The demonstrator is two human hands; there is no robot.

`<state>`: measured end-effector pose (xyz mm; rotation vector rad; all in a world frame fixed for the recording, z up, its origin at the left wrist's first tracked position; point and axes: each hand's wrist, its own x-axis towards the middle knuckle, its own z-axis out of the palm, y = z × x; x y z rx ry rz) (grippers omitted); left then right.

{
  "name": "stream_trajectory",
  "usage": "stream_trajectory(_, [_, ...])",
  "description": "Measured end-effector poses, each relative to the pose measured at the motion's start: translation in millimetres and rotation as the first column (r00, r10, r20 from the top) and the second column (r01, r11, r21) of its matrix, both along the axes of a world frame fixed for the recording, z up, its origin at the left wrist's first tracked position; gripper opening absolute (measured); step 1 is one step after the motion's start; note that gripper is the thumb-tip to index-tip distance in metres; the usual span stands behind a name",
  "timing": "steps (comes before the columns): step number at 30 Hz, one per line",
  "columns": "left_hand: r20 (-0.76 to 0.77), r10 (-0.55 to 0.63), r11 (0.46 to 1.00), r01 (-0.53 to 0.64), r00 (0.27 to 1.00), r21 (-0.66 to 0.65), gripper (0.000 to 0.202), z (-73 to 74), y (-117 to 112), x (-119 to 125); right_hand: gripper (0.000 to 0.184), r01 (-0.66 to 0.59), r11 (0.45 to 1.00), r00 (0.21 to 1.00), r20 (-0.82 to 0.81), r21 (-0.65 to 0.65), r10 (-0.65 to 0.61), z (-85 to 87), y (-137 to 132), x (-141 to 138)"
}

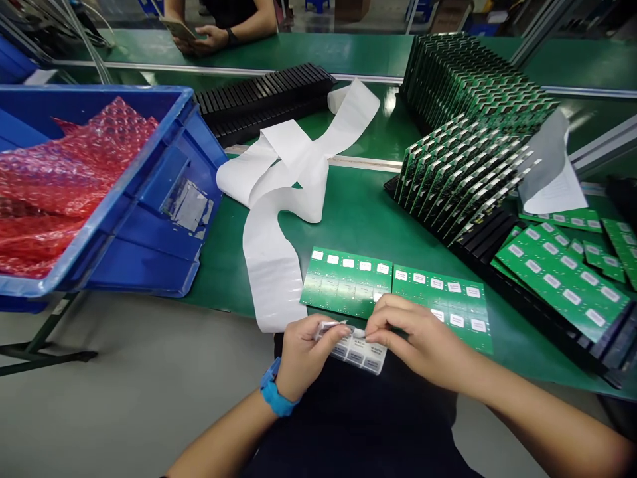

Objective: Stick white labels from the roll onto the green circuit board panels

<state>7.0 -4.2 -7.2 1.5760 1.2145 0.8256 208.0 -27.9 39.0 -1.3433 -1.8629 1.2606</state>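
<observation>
A small sheet of printed white labels (357, 353) is held up at the table's front edge. My left hand (309, 345), with a blue band on its wrist, is closed on the sheet's left side, thumb on top. At the sheet's upper right, my right hand (405, 328) pinches a white label; the fingers partly hide it. Just beyond my hands lie two green circuit boards side by side. The left board (343, 295) has a full upper row of labels and one at the lower right. On the right board (470, 309) labels show in two rows, partly covered by my right hand.
A long white paper strip (271, 265) curls over the table. Left stands a blue bin (164, 245) of red bubble wrap (74, 172). Black racks (263, 99) lie behind; upright boards (462, 172) and loose labelled boards (562, 272) are at right. Another person's hands (212, 40) are across.
</observation>
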Motion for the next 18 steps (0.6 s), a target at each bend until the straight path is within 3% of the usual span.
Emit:
stream_trajectory(2, [-0.022, 0.011, 1.0, -0.011, 1.0, -0.021, 0.022, 0.0, 0.0, -0.6, 0.013, -0.032, 0.999, 0.998, -0.057, 0.037, 0.034, -1.3, 0.1, 4.6])
stream_trajectory(5, [-0.031, 0.023, 1.0, -0.023, 0.999, -0.009, 0.021, 1.6, -0.5, -1.3, 0.006, 0.094, 0.996, 0.987, -0.131, 0.013, -0.091, -4.2, 0.7, 9.6])
stream_trajectory(8, [-0.05, 0.023, 0.995, -0.018, 0.998, 0.099, 0.016, 3.8, -1.3, -2.9, 0.016, 0.162, 0.98, 0.981, -0.09, -0.116, -0.173, -5.4, -0.5, 7.0])
stream_trajectory(10, [-0.1, 0.004, 0.968, 0.021, 0.995, 0.25, 0.012, 4.2, -2.0, -5.0, 0.023, 0.163, 0.97, 0.985, -0.034, -0.178, -0.172, -3.8, -2.7, 1.9])
stream_trajectory(12, [-0.197, -0.039, 0.876, 0.128, 0.98, 0.466, 0.009, 3.1, -2.8, -7.7, 0.023, 0.183, 0.957, 0.983, 0.007, -0.225, -0.186, -0.4, -4.3, -2.1])
stream_trajectory(15, [-0.327, -0.118, 0.647, 0.322, 0.938, 0.691, 0.01, -0.4, -3.0, -12.0, 0.024, 0.118, 0.916, 0.98, -0.103, -0.383, -0.17, 4.0, 0.5, -0.5])
stream_trajectory(16, [-0.335, -0.141, 0.614, 0.347, 0.932, 0.709, 0.011, -1.6, -2.6, -13.2, 0.025, 0.088, 0.904, 0.971, -0.167, -0.418, -0.171, 3.9, 4.9, 2.1])
stream_trajectory(17, [-0.319, -0.155, 0.622, 0.343, 0.935, 0.703, 0.01, -2.5, -2.0, -14.3, 0.026, 0.091, 0.905, 0.96, -0.204, -0.416, -0.191, 2.8, 10.4, 5.0])
stream_trajectory(18, [-0.287, -0.162, 0.665, 0.32, 0.944, 0.675, 0.009, -3.0, -1.2, -15.5, 0.028, 0.133, 0.916, 0.954, -0.202, -0.379, -0.222, 0.6, 16.7, 7.9])
